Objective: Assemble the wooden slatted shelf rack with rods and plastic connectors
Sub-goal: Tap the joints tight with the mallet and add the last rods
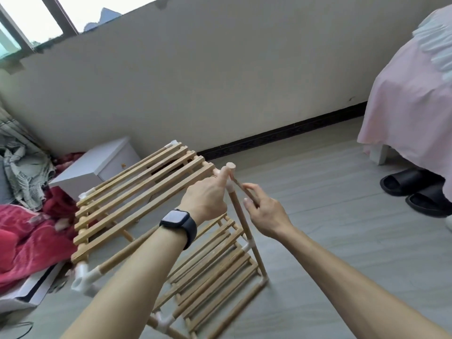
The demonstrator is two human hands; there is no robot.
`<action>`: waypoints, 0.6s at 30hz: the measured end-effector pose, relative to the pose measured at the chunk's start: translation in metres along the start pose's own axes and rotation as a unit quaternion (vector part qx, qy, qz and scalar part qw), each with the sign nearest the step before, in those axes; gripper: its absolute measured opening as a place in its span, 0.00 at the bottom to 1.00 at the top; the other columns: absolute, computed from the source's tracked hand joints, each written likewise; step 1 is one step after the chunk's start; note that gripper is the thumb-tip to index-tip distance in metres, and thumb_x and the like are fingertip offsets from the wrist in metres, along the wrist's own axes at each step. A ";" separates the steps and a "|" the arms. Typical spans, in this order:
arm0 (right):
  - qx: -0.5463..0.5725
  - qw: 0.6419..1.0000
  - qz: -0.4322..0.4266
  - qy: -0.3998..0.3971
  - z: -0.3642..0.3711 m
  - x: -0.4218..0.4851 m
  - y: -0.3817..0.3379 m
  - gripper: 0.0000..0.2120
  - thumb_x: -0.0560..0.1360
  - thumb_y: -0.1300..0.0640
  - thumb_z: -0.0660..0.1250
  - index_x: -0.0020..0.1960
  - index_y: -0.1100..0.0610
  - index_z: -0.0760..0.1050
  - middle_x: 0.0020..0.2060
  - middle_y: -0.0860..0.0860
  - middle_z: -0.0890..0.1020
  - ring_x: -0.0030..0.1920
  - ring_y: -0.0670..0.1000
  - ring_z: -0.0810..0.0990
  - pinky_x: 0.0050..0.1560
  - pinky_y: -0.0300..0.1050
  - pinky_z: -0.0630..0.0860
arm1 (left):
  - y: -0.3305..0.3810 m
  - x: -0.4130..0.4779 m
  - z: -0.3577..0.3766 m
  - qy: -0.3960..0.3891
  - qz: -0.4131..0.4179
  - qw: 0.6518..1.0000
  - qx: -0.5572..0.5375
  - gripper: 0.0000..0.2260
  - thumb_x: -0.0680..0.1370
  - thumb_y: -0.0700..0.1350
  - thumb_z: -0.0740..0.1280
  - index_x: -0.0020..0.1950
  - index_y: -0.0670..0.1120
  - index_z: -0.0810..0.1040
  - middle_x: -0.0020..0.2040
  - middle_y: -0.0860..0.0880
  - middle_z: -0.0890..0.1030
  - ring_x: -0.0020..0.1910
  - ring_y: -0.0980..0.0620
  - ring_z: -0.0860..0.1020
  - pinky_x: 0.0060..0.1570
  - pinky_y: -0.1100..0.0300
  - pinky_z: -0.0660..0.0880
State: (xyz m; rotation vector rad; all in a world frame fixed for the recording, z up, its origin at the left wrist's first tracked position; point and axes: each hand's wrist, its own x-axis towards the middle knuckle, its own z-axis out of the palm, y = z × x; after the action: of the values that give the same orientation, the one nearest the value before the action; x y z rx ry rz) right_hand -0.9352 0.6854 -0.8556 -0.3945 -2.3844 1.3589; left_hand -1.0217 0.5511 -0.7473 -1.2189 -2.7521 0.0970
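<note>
The rack on the floor is gripped at its upper corner by the left hand, steadying the connector, while a thin rod is pinched by the right hand, presumably for insertion

A bedroom with a grey floor and things lying by the wall.

A white bedside cabinet stands on the floor near the wall, with a small knob on its front. A red blanket lies in a heap on the left, and a crumpled grey cloth is behind it. On the right, a bed has a pink sheet hanging down its side. Two black slippers sit side by side on the floor just under the sheet. A window is up in the top left corner.
</note>
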 end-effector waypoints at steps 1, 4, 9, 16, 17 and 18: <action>-0.003 1.000 0.014 0.023 -0.007 -0.002 0.002 0.18 0.85 0.45 0.55 0.74 0.45 0.63 0.34 0.46 0.77 0.34 0.47 0.76 0.36 0.48 0.73 | 0.001 -0.002 -0.001 0.000 -0.006 1.000 0.003 0.27 0.74 0.38 0.66 0.66 0.55 0.58 0.42 0.51 0.74 0.36 0.50 0.76 0.38 0.50 0.80; -0.030 0.996 0.031 0.083 -0.035 -0.006 -0.006 0.16 0.85 0.46 0.54 0.69 0.50 0.69 0.33 0.46 0.78 0.34 0.46 0.77 0.33 0.45 0.68 | 0.005 -0.008 -0.003 0.010 -0.019 1.000 0.003 0.30 0.74 0.38 0.67 0.69 0.55 0.56 0.53 0.49 0.77 0.36 0.50 0.77 0.34 0.53 0.78; -0.075 0.988 -0.034 0.132 -0.085 -0.019 -0.042 0.10 0.84 0.45 0.58 0.51 0.44 0.78 0.29 0.44 0.79 0.33 0.43 0.77 0.31 0.43 0.68 | 0.006 -0.031 -0.005 0.074 -0.069 0.994 -0.037 0.27 0.77 0.42 0.64 0.71 0.52 0.54 0.49 0.50 0.77 0.36 0.50 0.76 0.36 0.53 0.79; -0.217 0.968 -0.108 0.072 -0.112 -0.035 -0.102 0.12 0.83 0.46 0.60 0.57 0.45 0.82 0.35 0.44 0.81 0.40 0.52 0.80 0.42 0.50 0.77 | 0.002 -0.056 0.010 0.144 -0.142 0.979 0.032 0.03 0.81 0.43 0.60 0.52 0.51 0.67 0.34 0.54 0.71 0.27 0.54 0.70 0.27 0.59 0.64; -0.211 0.967 -0.116 0.088 -0.112 -0.036 -0.108 0.13 0.83 0.47 0.60 0.58 0.45 0.81 0.35 0.44 0.81 0.40 0.53 0.80 0.42 0.50 0.77 | 0.004 -0.054 0.010 0.144 -0.146 0.978 0.031 0.04 0.81 0.42 0.60 0.52 0.51 0.67 0.34 0.53 0.71 0.27 0.54 0.70 0.26 0.58 0.64; -0.207 0.966 -0.121 0.099 -0.113 -0.037 -0.112 0.13 0.83 0.47 0.59 0.58 0.46 0.82 0.35 0.45 0.81 0.40 0.54 0.79 0.42 0.51 0.77 | 0.004 -0.053 0.010 0.142 -0.146 0.979 0.031 0.04 0.81 0.42 0.60 0.52 0.51 0.67 0.34 0.53 0.72 0.27 0.54 0.71 0.26 0.58 0.65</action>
State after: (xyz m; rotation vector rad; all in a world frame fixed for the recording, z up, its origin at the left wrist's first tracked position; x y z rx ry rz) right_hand -0.8586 0.7005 -0.7118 -0.3159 -2.4405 0.6790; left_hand -0.9846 0.5142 -0.7626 -0.7364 -2.6166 -0.0195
